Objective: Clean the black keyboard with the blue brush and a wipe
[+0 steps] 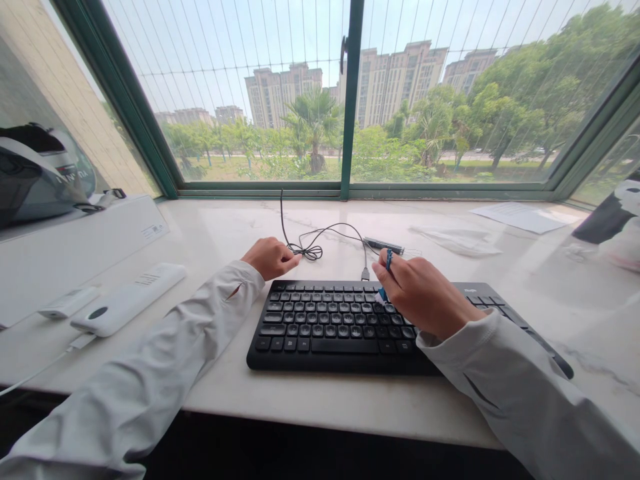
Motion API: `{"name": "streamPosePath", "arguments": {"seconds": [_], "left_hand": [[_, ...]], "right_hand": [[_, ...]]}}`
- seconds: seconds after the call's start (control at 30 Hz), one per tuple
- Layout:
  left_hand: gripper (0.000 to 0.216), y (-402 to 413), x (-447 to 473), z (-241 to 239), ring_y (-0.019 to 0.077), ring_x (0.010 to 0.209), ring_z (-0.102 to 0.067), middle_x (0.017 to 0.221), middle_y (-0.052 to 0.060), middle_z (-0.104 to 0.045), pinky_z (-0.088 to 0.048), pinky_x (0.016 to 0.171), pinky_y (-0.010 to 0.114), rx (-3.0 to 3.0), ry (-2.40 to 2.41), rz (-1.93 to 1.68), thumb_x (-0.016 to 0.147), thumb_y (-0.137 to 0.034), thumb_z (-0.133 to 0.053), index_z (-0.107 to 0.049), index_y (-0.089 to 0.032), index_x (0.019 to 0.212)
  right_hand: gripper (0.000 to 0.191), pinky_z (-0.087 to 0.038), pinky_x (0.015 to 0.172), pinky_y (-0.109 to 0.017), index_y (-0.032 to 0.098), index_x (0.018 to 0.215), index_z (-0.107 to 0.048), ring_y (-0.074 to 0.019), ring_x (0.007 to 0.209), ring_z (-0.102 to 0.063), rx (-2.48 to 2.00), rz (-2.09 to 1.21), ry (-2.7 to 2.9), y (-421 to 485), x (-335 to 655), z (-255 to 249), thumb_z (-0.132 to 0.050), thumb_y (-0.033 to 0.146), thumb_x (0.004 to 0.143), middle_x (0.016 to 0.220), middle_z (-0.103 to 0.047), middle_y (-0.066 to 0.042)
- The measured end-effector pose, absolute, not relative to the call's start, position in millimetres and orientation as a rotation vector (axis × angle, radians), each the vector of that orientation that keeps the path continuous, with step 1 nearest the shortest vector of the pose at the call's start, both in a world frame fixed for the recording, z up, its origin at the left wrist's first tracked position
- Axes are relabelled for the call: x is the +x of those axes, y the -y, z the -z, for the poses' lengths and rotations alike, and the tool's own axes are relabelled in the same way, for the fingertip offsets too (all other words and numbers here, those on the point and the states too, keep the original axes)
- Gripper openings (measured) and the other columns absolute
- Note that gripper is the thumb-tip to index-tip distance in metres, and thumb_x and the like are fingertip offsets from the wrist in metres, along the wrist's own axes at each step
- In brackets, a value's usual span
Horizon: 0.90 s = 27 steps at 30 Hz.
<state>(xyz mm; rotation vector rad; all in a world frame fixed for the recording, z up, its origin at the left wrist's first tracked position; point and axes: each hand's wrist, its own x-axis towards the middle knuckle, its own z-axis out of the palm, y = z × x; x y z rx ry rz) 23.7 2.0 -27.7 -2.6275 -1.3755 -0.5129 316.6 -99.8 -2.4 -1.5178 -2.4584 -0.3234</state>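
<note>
The keyboard [337,319] is lying at four o'clock from the left hand [270,258], which is resting half-curled by the cable [313,253], its hold indeterminable, and under the right hand [425,290], whose closed fingers are gripping a brush [383,295] pointing toward eight o'clock.

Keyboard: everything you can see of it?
Black keyboard, plastic-looking, wide, with dark keys in rows and more keys toward its right end. It lies flat on the pale, marble-like counter. The right hand hides part of it, holding a blue tool whose whitish tip meets the keys.
</note>
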Motion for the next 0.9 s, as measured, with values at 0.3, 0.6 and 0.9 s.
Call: {"name": "streamPosePath", "arguments": {"seconds": [0.3, 0.6, 0.9], "left_hand": [[0.051, -1.1, 24.6, 26.6, 0.0103, 0.048, -0.016, 0.042, -0.005, -0.026, -0.018, 0.054, 0.028, -2.627, 1.381, 0.508, 0.085, -0.041, -0.047, -0.058, -0.019, 0.04], [0.051, -0.7, 24.4, 26.2, 0.01, 0.047, -0.015, 0.041, -0.006, -0.024, -0.018, 0.053, 0.027, -2.629, 1.365, 0.517, 0.085, -0.04, -0.047, -0.057, -0.019, 0.04], [0.052, -1.7, 24.0, 27.4, 0.01, 0.048, -0.015, 0.042, -0.006, -0.024, -0.018, 0.053, 0.027, -2.621, 1.371, 0.501, 0.086, -0.041, -0.047, -0.057, -0.019, 0.04]], "right_hand": [[0.042, -0.032, 0.055, -0.031, 0.008, 0.11, -0.06, -0.0187, 0.058, -0.057, -1.537, 0.365, 2.471, 100.4, 317.0, 2.4, -0.022, 0.025, 0.103, 0.083, -0.069, -0.012], [0.038, -0.032, 0.054, -0.032, 0.007, 0.104, -0.065, -0.0198, 0.063, -0.059, -1.443, 0.594, 2.64, 105.2, 313.9, -2.3, -0.027, 0.014, 0.1, 0.094, -0.068, -0.018], [0.04, -0.031, 0.052, -0.033, 0.004, 0.109, -0.065, -0.0219, 0.064, -0.06, -1.238, 0.95, 2.696, 102.3, 320.4, 6.2, -0.027, 0.006, 0.096, 0.1, -0.067, -0.021]]}}
